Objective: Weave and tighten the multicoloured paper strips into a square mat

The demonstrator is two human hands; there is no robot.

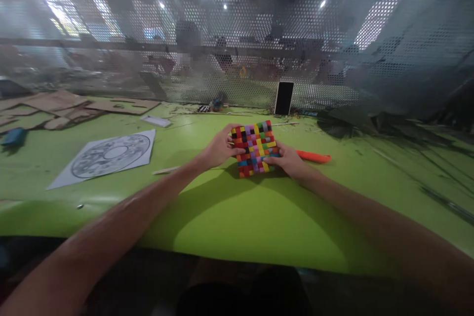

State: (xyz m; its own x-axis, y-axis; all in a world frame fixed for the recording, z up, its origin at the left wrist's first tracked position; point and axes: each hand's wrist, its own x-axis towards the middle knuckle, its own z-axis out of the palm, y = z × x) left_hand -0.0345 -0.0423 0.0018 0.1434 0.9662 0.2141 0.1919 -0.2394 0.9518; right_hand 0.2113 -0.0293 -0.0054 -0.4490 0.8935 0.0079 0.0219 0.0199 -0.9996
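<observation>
Gripping a square panel of small multicoloured blocks (255,149) from both sides, the two hands hold it tilted up toward the camera. Its lower edge is on or just above the bright green surface (240,217); I cannot tell which. The left hand (219,148) is closed on the left edge with fingers curled over the upper corner. The right hand (287,160) clasps the lower right edge, thumb on the face.

Every cell of the grid that shows carries a coloured block, in red, yellow, purple, black, green and blue, with no gap visible. By that, the face looks fully filled, and no loose blocks can be made out nearby.

Just beside the right hand lies a slim orange tool (314,157). A thin wooden stick (165,171) rests near the left forearm, and a paper sheet printed with a circular pattern (107,155) lies further left. A black phone (284,98) leans upright against the perforated screen (240,34). Flat cardboard pieces (55,103) sit at the far left. No container can be made out among these things.
</observation>
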